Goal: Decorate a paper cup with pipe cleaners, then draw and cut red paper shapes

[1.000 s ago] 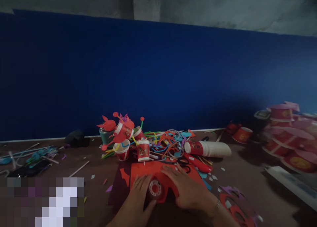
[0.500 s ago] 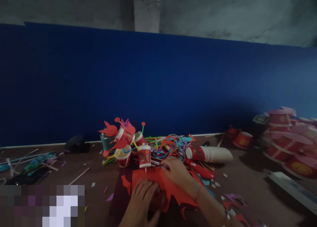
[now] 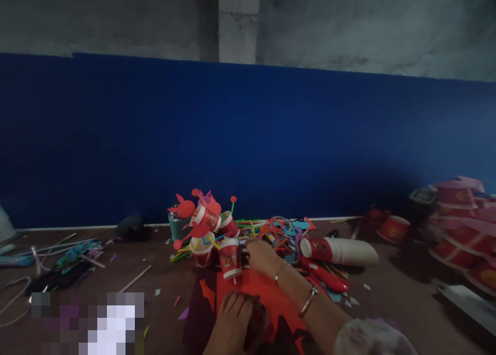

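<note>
My left hand lies low in the picture, fingers curled over a dark round object on a red paper sheet. My right hand is stretched forward past the sheet's far edge, its fingers at a small dark thing beside a red paper cup; the fingers are turned away from me and I cannot see if they hold it. Behind the hand is a heap of coloured paper strips and rings. Two bracelets sit on the right wrist.
Decorated red cups with red paper shapes on sticks cluster left of the hand. A lying stack of paper cups and a red-handled tool are to the right. More red cups and lids stand far right. Straws and scraps litter the brown table; a blue wall panel stands behind.
My right hand left the red sheet and reached forward to the cups and strips. My left hand closed over the round object, hiding its white face. The camera tilted up.
</note>
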Available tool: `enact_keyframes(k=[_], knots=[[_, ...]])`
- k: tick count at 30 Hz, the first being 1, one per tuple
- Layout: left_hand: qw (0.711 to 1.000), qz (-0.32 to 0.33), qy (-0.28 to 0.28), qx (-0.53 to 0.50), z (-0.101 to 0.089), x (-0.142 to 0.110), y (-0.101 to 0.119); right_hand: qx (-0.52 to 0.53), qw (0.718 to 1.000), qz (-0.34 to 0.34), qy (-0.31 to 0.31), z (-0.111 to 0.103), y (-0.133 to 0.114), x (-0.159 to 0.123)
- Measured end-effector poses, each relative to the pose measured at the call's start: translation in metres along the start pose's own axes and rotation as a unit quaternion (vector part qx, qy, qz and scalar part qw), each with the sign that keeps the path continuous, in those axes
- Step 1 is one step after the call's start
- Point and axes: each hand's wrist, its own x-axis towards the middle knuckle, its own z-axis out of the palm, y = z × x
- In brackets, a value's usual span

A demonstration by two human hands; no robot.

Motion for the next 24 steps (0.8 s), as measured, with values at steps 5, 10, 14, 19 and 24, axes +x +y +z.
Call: enact_keyframes(k=[5, 10, 14, 19, 24], knots=[[0.999, -0.013, 0.005, -0.051, -0.01, 0.004, 0.008, 0.007, 0.999, 0.049, -0.005, -0.01, 0.026, -0.012], [0.997, -0.038, -0.02, -0.061, -0.011, 0.0, 0.008, 0.067, 0.995, 0.069, 0.036, -0.011, 0.049, -0.024], [0.998, -0.045, -0.008, -0.043, -0.02, -0.001, 0.011, 0.11, 0.99, 0.067, 0.052, -0.007, 0.051, -0.029], [0.999, 0.004, 0.03, 0.044, -0.04, 0.004, 0.023, 0.114, 0.988, 0.092, 0.055, -0.001, 0.047, -0.023], [0.99, 0.036, 0.062, 0.124, -0.035, 0.001, 0.031, 0.104, 0.989, 0.081, 0.061, 0.006, 0.04, -0.016]])
